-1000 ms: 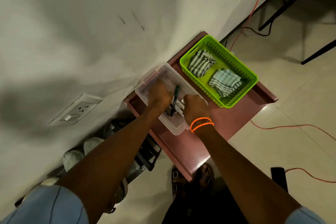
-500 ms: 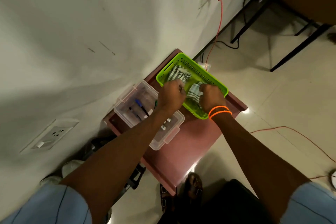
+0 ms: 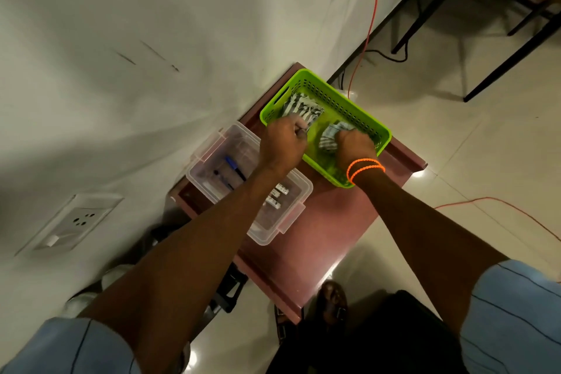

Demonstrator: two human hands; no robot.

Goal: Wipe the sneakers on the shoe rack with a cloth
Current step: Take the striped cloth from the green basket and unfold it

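Two hands are in the green basket (image 3: 361, 118) on the reddish counter (image 3: 328, 222), so by my judgement the task is at its start: a cloth is being picked and no sneaker is wiped. The left hand (image 3: 283, 143) is curled over one striped cloth (image 3: 300, 108), the right hand (image 3: 355, 146) over the other striped cloth (image 3: 329, 136); whether either grips, I cannot tell. The clear box (image 3: 212, 158) beside it holds pens. Pale sneakers (image 3: 117, 273) sit low by the wall.

My right hand (image 3: 355, 146) covers much of one striped folded cloth (image 3: 329, 138), so I can't tell my grip. My left forearm (image 3: 194, 249) hides most of the white sneakers (image 3: 117, 273).
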